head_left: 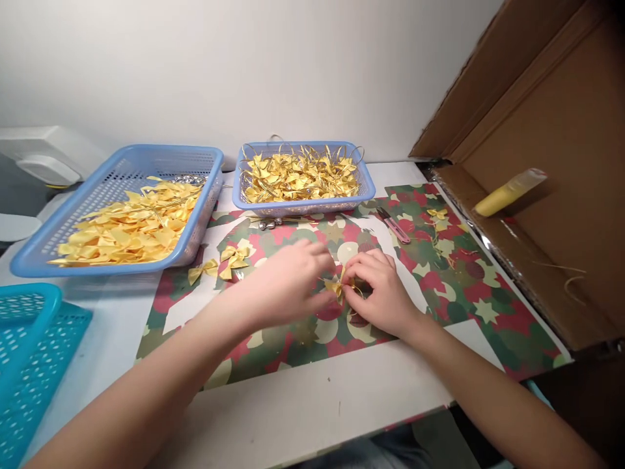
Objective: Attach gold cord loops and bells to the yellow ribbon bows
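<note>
Low over the patterned sheet [293,345], my right hand [383,293] pinches a small yellow ribbon bow [334,286] with a thin gold cord at it. My left hand [293,280] curves around the bow's other side, thumb and fingers close to it; whether they grip the bow or the cord is partly hidden. Left of that hand lie loose yellow bows [233,260]. Beyond the hands, several small silver bells [271,224] rest beside gold cords in front of the middle basket.
A blue basket [122,267] of yellow bows stands at left. Another blue basket [303,208] holds bows with gold cords. A teal basket [43,365] is at lower left. Pink-handled snips [394,227] lie at right, near a cardboard box [547,163] with a yellow tube [508,193].
</note>
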### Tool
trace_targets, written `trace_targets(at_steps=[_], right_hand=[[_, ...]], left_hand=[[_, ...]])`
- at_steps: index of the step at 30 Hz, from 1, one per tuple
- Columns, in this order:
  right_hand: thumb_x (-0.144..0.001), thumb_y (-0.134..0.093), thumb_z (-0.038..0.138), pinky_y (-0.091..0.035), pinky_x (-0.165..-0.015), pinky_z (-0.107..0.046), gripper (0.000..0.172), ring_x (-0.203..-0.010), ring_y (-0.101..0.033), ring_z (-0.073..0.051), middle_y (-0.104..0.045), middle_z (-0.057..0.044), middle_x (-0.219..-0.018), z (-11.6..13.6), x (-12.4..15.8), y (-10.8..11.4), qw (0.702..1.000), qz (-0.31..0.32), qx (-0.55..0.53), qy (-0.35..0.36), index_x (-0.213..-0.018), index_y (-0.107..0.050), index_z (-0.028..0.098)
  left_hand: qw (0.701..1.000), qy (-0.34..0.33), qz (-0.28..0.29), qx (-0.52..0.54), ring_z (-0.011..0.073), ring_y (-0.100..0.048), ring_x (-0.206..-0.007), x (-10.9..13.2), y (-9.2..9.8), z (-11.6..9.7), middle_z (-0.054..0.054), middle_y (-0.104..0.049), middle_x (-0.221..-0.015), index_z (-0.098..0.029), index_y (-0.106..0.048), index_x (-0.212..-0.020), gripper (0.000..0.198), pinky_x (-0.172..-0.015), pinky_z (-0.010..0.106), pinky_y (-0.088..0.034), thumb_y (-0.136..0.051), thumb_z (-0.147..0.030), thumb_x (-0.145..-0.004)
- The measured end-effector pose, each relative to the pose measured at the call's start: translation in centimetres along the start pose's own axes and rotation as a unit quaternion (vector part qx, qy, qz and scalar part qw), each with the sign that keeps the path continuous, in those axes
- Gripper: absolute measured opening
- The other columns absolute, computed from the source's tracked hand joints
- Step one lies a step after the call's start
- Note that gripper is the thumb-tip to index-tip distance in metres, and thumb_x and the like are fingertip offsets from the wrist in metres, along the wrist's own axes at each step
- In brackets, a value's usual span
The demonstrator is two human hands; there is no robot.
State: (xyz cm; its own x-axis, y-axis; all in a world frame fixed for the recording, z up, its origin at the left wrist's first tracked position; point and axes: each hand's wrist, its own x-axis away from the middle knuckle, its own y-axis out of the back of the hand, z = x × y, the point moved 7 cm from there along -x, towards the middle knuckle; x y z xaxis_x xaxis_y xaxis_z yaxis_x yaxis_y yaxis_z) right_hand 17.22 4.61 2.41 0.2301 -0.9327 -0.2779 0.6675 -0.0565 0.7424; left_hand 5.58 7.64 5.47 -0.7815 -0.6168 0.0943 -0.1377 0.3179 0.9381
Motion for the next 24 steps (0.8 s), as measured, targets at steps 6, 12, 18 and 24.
trace_targets(at_steps=[6,12,18,24], right_hand=[[-0.075,-0.061,0.007,-0.037,-0.082,-0.039,0.018,-0.086,-0.054,-0.020,-0.067,0.001,-0.080,0.0,0.1,0.3,1.000,-0.007,-0.009,0.004,-0.067,-0.052,0.022],[-0.075,-0.058,0.010,-0.039,-0.081,-0.037,0.013,-0.086,-0.055,-0.020,-0.067,0.001,-0.080,-1.1,-0.3,0.5,0.997,0.009,-0.064,-0.030,-0.073,-0.056,0.023],[-0.068,-0.055,0.006,-0.036,-0.078,-0.036,0.018,-0.065,-0.053,-0.014,-0.059,0.004,-0.062,-3.4,-0.5,0.6,0.991,0.086,-0.036,-0.092,-0.058,-0.054,0.021],[-0.070,-0.056,0.005,-0.034,-0.081,-0.035,0.017,-0.073,-0.057,-0.015,-0.065,0.004,-0.070,-2.6,-0.3,0.5,0.982,0.163,-0.076,-0.053,-0.065,-0.060,0.021]], left_hand=[[0.996,-0.066,0.023,0.046,0.0210,-0.055,-0.081,-1.3,-2.0,-1.1,0.007,-0.066,-0.084,-0.017,-0.064,-0.084,0.024,-0.076,0.034,-0.044,-0.045,-0.025,-0.095],[0.987,-0.053,0.059,0.140,0.0168,-0.055,-0.070,-1.5,-2.7,0.4,0.004,-0.063,-0.077,-0.018,-0.062,-0.080,0.023,-0.064,0.028,-0.042,-0.043,-0.020,-0.093],[0.982,-0.030,0.101,0.157,0.0187,-0.058,-0.075,-1.3,-3.0,1.1,0.004,-0.064,-0.074,-0.018,-0.063,-0.077,0.022,-0.063,0.027,-0.040,-0.045,-0.018,-0.090],[0.981,-0.031,0.113,0.156,0.0178,-0.058,-0.077,-1.3,-3.4,1.2,0.004,-0.066,-0.078,-0.018,-0.064,-0.080,0.022,-0.066,0.027,-0.042,-0.045,-0.020,-0.090]])
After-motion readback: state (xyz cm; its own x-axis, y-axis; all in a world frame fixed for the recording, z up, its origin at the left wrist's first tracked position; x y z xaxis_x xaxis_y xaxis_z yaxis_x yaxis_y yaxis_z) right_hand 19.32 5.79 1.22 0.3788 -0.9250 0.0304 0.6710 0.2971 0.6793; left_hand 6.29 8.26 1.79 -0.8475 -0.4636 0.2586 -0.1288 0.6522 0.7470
